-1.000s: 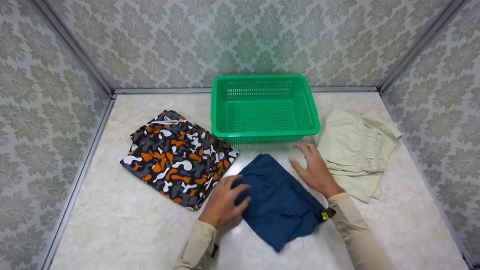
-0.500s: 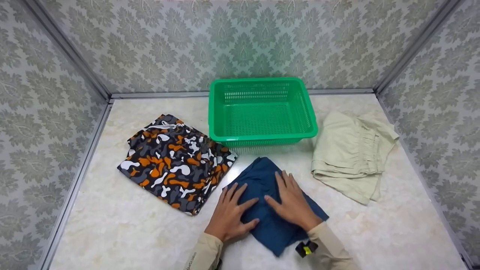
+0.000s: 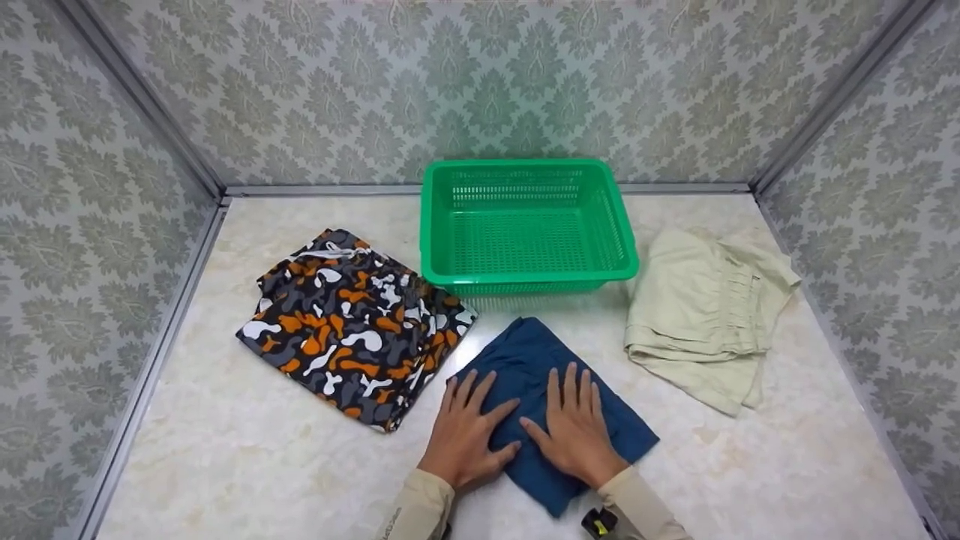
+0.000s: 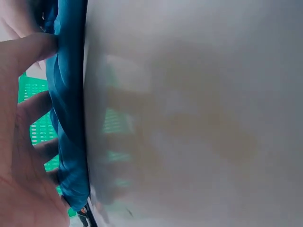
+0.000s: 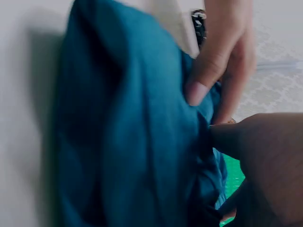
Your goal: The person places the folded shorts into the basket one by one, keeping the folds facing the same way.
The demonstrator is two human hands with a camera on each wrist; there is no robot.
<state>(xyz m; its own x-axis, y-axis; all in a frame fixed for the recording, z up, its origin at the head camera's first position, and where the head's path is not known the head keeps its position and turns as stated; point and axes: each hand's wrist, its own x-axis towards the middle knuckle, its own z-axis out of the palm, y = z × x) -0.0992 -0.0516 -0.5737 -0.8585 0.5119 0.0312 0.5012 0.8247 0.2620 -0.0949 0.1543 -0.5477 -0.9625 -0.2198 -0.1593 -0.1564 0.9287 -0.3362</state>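
Left hand [image 3: 466, 436] and right hand [image 3: 576, 429] rest spread on the folded dark-blue garment [image 3: 521, 364], probably to flatten it; the green perforated basket [image 3: 532, 278] stands beyond them, seemingly leaving working room.

Leaf-patterned walls [image 3: 487, 82] — grey trim [image 3: 337, 190] — pale marbled tabletop [image 3: 795, 457].

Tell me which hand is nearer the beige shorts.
Right: the right hand rests on the folded blue garment, left of and apart from the beige shorts; the left hand, farther left, touches the same garment.
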